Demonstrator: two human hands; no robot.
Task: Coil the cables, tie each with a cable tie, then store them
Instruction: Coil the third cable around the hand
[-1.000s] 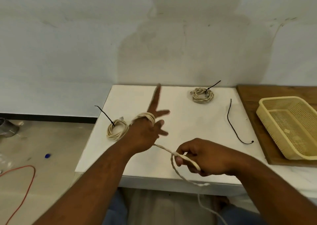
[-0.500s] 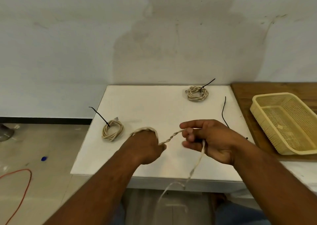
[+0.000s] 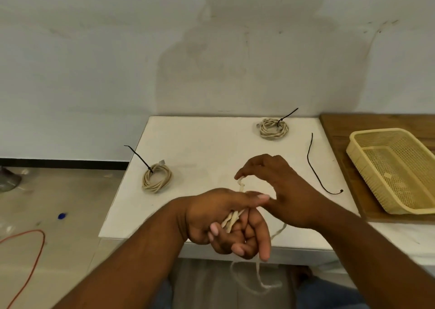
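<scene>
Both hands have drawn together over the table's (image 3: 188, 143) near edge: left hand (image 3: 226, 221) wears the cable (image 3: 231, 220) loops, right hand (image 3: 280, 191) pinches the strand just above

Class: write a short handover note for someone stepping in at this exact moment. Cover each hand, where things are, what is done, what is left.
Left hand: loops of the cable wound around its fingers.
Right hand: pinching the cable above the left hand; the tail hangs below the table edge.
Done: two tied coils on the table, near-left and far.
Left: finish coiling, tie with the loose tie, put all three in the basket, which is empty.
</scene>
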